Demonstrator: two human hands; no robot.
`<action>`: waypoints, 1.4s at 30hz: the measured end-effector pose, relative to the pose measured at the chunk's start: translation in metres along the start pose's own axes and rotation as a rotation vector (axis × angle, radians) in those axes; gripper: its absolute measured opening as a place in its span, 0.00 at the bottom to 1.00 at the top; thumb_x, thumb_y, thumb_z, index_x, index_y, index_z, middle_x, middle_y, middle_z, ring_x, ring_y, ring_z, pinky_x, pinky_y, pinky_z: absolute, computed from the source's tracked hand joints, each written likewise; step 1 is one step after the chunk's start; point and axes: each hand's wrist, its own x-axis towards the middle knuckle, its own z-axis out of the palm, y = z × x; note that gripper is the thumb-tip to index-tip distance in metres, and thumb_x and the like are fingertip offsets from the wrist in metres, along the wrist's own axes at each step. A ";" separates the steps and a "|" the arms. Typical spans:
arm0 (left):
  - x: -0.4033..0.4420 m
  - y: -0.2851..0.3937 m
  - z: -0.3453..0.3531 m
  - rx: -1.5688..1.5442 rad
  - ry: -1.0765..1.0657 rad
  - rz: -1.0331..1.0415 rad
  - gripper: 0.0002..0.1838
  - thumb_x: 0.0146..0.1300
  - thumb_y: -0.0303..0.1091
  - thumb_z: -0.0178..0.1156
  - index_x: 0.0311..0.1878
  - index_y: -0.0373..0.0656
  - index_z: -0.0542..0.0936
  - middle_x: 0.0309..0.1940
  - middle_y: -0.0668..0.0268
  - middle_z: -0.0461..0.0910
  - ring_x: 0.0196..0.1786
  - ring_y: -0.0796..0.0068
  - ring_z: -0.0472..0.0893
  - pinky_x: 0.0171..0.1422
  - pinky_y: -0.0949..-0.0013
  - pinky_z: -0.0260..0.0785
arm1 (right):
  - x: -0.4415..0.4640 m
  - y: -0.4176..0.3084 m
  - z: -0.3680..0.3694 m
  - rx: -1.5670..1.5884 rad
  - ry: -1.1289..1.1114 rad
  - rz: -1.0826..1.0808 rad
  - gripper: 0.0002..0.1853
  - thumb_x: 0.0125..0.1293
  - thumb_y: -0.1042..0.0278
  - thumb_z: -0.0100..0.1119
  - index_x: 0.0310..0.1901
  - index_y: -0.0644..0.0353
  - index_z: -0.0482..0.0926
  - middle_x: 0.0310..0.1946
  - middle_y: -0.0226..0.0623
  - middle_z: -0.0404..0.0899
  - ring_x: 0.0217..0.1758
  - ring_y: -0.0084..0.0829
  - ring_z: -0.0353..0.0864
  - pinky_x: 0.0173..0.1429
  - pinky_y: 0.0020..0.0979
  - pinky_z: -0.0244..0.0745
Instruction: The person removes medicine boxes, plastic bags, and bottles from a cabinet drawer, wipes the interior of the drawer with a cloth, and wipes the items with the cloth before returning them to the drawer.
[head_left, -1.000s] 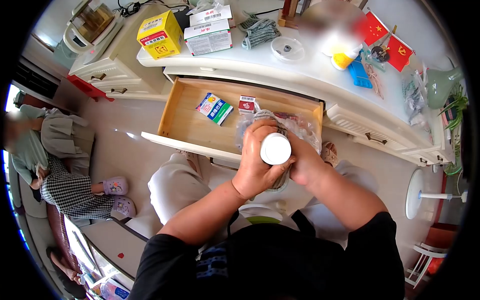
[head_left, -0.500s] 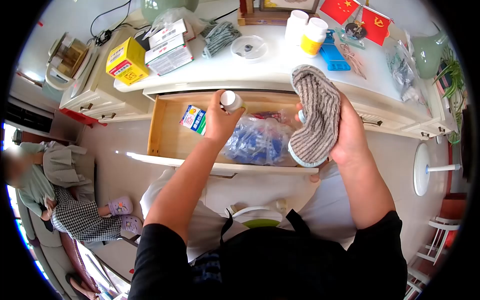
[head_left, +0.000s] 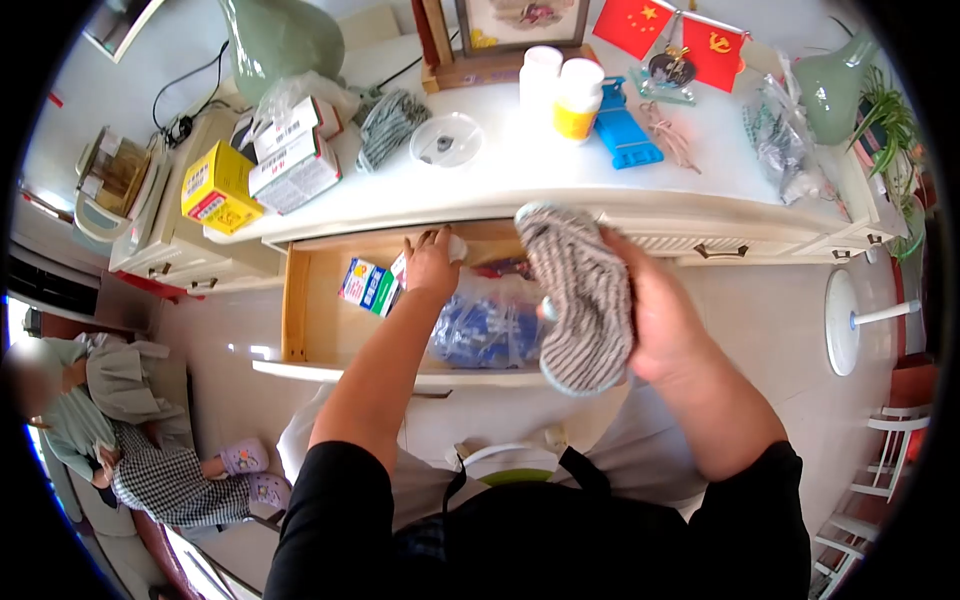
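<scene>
My left hand (head_left: 430, 265) is down inside the open drawer (head_left: 290, 310), its fingers closed around a small white bottle (head_left: 457, 248), mostly covered by the hand. Beside that hand lies a blue, white and green box (head_left: 368, 287). A clear plastic bag (head_left: 485, 325) with blue contents fills the drawer's middle. In my right hand (head_left: 665, 310), above the drawer's right end, is a curved, soft grey-brown striped pad (head_left: 580, 300) with light-blue edging. My thumb and palm press its right side; the other fingers are largely behind it.
On the white cabinet top stand a yellow box (head_left: 220, 190), white boxes (head_left: 295, 170), a clear round lid (head_left: 447, 140), white bottles (head_left: 577, 100), a blue object (head_left: 627, 135) and small red flags (head_left: 712, 50). A seated person (head_left: 150, 470) is at the left.
My left hand has lowered the white bottle into the drawer. My right hand with the striped pad has shifted left and down in view. The camera view has also shifted.
</scene>
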 end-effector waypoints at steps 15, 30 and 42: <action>0.083 0.147 -0.153 -0.694 0.421 0.291 0.33 0.47 0.22 0.56 0.59 0.37 0.59 0.53 0.54 0.67 0.57 0.61 0.67 0.59 0.66 0.62 | -0.027 0.000 0.019 0.042 -0.241 0.220 0.17 0.66 0.62 0.45 0.47 0.68 0.71 0.38 0.38 0.78 0.38 0.22 0.78 0.42 0.24 0.73; -0.026 0.093 -0.161 -0.824 0.445 0.308 0.28 0.46 0.23 0.61 0.52 0.36 0.63 0.44 0.58 0.71 0.48 0.68 0.73 0.53 0.69 0.66 | -0.014 -0.007 0.013 0.111 -0.103 -0.256 0.17 0.67 0.64 0.42 0.51 0.67 0.67 0.45 0.41 0.74 0.45 0.28 0.76 0.50 0.27 0.72; -0.164 0.085 -0.116 -0.909 0.063 0.303 0.17 0.44 0.26 0.63 0.40 0.39 0.74 0.38 0.56 0.75 0.43 0.56 0.74 0.49 0.62 0.67 | -0.010 0.069 0.025 -1.132 -0.331 -0.262 0.16 0.57 0.75 0.54 0.48 0.59 0.68 0.45 0.44 0.72 0.49 0.39 0.73 0.52 0.32 0.67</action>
